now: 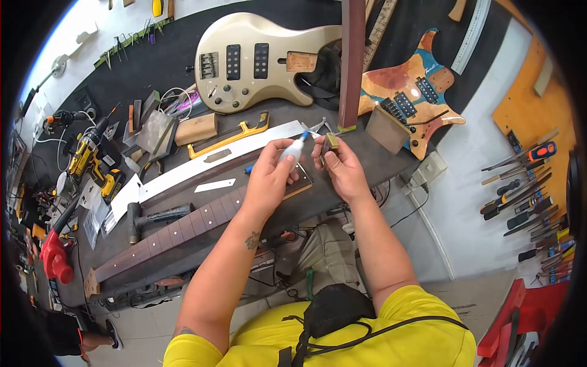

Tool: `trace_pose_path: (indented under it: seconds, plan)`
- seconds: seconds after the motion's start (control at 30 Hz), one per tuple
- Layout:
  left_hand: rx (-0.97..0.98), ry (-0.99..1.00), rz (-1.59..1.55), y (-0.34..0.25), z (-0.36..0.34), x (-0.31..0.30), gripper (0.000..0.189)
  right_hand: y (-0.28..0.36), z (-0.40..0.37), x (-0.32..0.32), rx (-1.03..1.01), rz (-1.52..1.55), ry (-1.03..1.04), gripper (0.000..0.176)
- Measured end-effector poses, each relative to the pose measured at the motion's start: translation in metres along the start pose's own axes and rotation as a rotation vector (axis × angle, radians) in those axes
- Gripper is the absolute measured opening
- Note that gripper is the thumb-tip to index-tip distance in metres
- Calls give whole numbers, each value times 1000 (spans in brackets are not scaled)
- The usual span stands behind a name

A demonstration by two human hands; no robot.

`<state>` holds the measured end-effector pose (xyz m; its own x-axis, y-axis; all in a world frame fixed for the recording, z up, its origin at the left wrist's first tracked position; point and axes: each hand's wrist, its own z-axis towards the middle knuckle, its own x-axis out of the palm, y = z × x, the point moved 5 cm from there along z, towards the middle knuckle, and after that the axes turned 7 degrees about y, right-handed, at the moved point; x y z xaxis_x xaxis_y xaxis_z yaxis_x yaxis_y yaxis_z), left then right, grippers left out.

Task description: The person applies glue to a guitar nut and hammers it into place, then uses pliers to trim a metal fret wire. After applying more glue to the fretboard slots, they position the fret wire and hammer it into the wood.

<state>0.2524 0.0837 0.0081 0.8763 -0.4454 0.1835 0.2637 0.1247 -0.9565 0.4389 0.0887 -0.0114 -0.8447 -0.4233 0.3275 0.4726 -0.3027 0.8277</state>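
While the left hand (266, 183) has its grip pinched round a small white blue-tipped bottle (292, 151), the right hand (348, 174) pinches a small block (331, 144) nearby above the tabletop (382, 166), which I reckon calls for steady fingers.

Brightly lit workshop; strong fisheye curvature bends the edges into black corners, with whitish glare at upper left.

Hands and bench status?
Left hand: holding white bottle, blue tip. Right hand: holding small brass-coloured piece. Fretted neck on bench; hammer lying alongside.
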Motion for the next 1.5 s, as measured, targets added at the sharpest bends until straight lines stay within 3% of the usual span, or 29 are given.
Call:
trace_pose_path:
  seconds: [0.17, 0.33, 1.0, 1.07, 1.2, 1.27, 1.5]
  plan:
    - [15, 45, -6, 1, 11, 9, 37, -3, -3, -6, -22, -210, -56, 40]
    - [-29, 94, 155, -3, 6, 11, 36, -1, -4, -5, -13, -233, -44, 35]
    - [-14, 42, 154, -1, 2, 10, 32, 0, -7, -8, -18, -270, -90, 32]
    - [-9, 44, 152, -1, 2, 10, 31, -1, -8, -9, 1, -256, -61, 42]
    - [0, 37, 176, 0, 2, 9, 31, 0, -8, -6, -13, -250, -87, 41]
    - [16, 32, 181, 1, 2, 8, 30, 2, -8, -6, -22, -256, -91, 30]
    - [16, 34, 211, 0, 2, 9, 30, 2, -8, -6, -13, -247, -84, 29]
